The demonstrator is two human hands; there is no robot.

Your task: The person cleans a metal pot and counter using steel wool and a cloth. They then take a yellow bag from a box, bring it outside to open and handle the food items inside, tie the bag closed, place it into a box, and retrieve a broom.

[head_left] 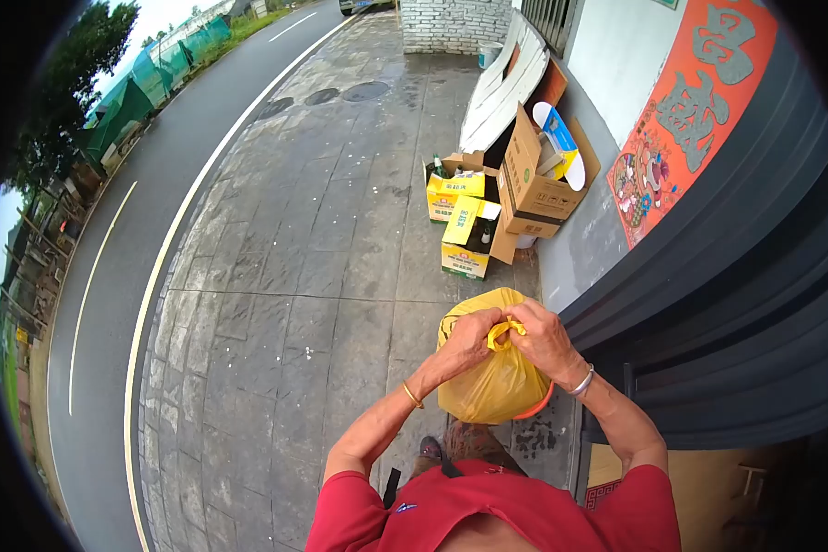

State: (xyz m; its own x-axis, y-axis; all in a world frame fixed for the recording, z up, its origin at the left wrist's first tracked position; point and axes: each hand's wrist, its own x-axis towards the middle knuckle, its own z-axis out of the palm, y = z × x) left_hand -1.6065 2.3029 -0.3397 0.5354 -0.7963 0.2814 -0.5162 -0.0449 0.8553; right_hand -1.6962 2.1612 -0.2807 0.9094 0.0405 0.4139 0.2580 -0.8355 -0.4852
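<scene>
A full yellow plastic bag (492,386) bulges in front of my body, with its top gathered into a twisted loop. My left hand (469,336) is closed on the left side of that loop. On the other side, my right hand (543,339) pinches the bag's neck, fingers wrapped round the plastic. An orange-red rim (535,403) shows under the bag's lower right; the rest of that container is hidden by the bag. Both hands nearly meet above the bag.
Ahead on the paving (340,248) stand yellow cartons (465,262) holding bottles. Behind them, a large cardboard box (543,189) and white panels (506,83) lean by the wall. A dark curtain (708,340) hangs at a doorway on the right. The road (184,138) runs along the left.
</scene>
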